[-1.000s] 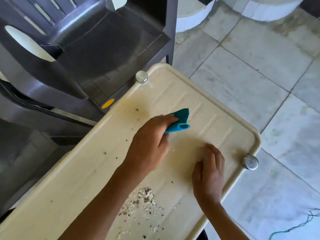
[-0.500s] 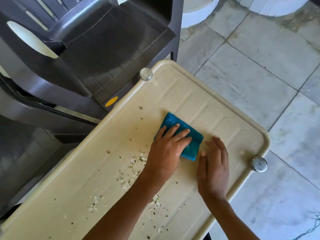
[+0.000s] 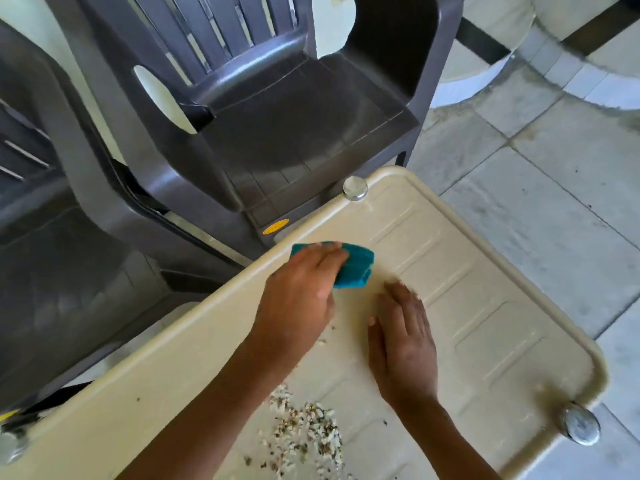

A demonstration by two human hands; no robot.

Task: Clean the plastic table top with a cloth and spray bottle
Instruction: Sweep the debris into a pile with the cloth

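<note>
The cream plastic table top (image 3: pixel 485 306) fills the lower half of the head view, with a raised rim and shallow grooves. My left hand (image 3: pixel 298 299) presses a folded teal cloth (image 3: pixel 356 268) onto the table near its far left rim. My right hand (image 3: pixel 401 344) lies flat on the surface just right of the cloth, fingers together, holding nothing. A pile of pale crumbs and dark specks (image 3: pixel 308 427) lies between my forearms near the front. No spray bottle is in view.
Dark grey plastic chairs (image 3: pixel 294 126) stand stacked against the table's far left edge. Metal knobs sit at the table corners (image 3: pixel 355 188), (image 3: pixel 581 427). Grey tiled floor (image 3: pixel 554 188) lies to the right, with a white curved base at the top right.
My left hand has slid the cloth from the middle of the table toward the far left rim. The crumbs are now gathered in one pile near the front. The right hand stays flat.
</note>
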